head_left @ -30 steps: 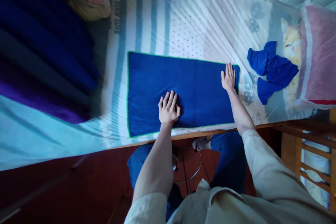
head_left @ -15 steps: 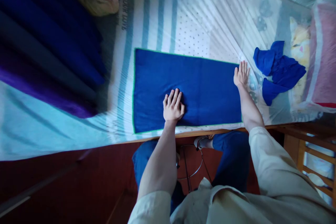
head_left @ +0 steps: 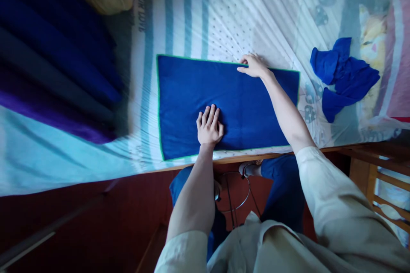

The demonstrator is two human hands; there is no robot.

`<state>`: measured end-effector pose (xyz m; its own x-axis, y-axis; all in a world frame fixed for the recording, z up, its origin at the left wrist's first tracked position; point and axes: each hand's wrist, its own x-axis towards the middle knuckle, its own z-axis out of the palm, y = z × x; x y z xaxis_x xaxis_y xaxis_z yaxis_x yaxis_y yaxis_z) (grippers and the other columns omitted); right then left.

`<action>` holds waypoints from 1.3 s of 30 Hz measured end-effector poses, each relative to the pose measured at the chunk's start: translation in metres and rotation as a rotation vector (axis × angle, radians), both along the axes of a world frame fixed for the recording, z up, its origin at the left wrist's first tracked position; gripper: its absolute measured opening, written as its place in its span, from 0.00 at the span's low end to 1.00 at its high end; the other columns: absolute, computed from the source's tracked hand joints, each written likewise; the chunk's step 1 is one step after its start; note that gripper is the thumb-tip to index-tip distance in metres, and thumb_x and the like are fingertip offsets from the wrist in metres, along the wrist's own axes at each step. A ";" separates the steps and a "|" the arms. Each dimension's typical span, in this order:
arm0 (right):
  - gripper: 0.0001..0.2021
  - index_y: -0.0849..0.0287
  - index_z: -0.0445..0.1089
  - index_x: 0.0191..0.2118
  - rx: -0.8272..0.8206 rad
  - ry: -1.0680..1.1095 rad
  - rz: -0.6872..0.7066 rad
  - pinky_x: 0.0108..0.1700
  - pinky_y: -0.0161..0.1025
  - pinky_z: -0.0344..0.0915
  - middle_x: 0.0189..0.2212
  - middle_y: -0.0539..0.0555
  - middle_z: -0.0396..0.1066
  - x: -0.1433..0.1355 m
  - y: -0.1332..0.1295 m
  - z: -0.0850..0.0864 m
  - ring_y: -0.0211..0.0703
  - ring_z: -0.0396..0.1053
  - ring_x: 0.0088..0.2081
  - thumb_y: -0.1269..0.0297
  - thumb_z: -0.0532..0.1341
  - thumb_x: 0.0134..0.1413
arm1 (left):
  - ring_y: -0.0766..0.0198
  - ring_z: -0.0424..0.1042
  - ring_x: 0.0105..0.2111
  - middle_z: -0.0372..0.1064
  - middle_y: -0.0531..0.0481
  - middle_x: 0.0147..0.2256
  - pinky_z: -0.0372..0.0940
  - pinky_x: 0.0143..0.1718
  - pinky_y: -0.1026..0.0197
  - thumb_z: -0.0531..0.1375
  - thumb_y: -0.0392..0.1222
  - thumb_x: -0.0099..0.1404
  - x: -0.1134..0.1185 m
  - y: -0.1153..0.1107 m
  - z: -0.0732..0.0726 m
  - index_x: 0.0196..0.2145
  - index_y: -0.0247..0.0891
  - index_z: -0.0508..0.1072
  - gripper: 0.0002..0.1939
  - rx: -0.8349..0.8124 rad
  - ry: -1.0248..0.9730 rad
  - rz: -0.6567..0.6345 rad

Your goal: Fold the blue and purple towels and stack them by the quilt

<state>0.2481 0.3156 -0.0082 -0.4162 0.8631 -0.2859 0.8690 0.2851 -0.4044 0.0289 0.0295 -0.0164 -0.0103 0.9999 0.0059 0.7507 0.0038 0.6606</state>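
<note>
A blue cloth (head_left: pixel 182 94) with a green stitched edge lies flat in a rectangle near the front edge of the bed. My left hand (head_left: pixel 209 126) presses palm down on its lower middle, fingers stretched out and slightly apart. At the cloth's far edge, right of the middle, is my right hand (head_left: pixel 253 66). Its thumb and fingers are apart and curve over the green border, with the thumb above the cloth. Part of the fingers is blurred, and no fold of cloth shows between them.
A crumpled blue cloth (head_left: pixel 344 76) lies on the right beside a cat-patterned yellow cushion (head_left: pixel 373 47) and a pink, plastic-covered item (head_left: pixel 400 51). Dark blue, grey and purple fabrics (head_left: pixel 57 59) are piled at left. The striped bedsheet (head_left: pixel 179 17) is wrinkled. A wooden slatted frame (head_left: pixel 365 179) stands lower right.
My right hand has moved left from the cloth's far right corner along its far edge, and its fingers have gone from flat to curved. My left hand stays pressed on the cloth.
</note>
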 end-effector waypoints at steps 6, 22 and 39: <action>0.17 0.57 0.73 0.38 -0.029 0.025 -0.112 0.65 0.66 0.58 0.48 0.59 0.73 -0.015 0.008 -0.024 0.63 0.60 0.64 0.47 0.68 0.58 | 0.48 0.52 0.72 0.58 0.40 0.69 0.40 0.74 0.40 0.53 0.44 0.66 -0.001 0.001 0.002 0.66 0.37 0.68 0.31 -0.037 -0.002 0.003; 0.15 0.56 0.73 0.51 -0.080 -0.286 -0.285 0.72 0.67 0.47 0.65 0.60 0.65 -0.055 -0.016 0.023 0.62 0.50 0.72 0.61 0.69 0.61 | 0.53 0.78 0.42 0.79 0.41 0.40 0.70 0.50 0.49 0.52 0.52 0.74 0.111 -0.148 0.085 0.59 0.38 0.72 0.24 -0.548 -0.638 0.284; 0.14 0.60 0.74 0.46 -0.023 -0.212 -0.253 0.71 0.74 0.45 0.60 0.61 0.68 -0.045 -0.004 -0.006 0.67 0.51 0.72 0.58 0.70 0.59 | 0.72 0.74 0.30 0.75 0.51 0.33 0.66 0.33 0.69 0.65 0.38 0.68 0.124 -0.110 0.076 0.33 0.37 0.71 0.07 -0.833 -1.616 1.269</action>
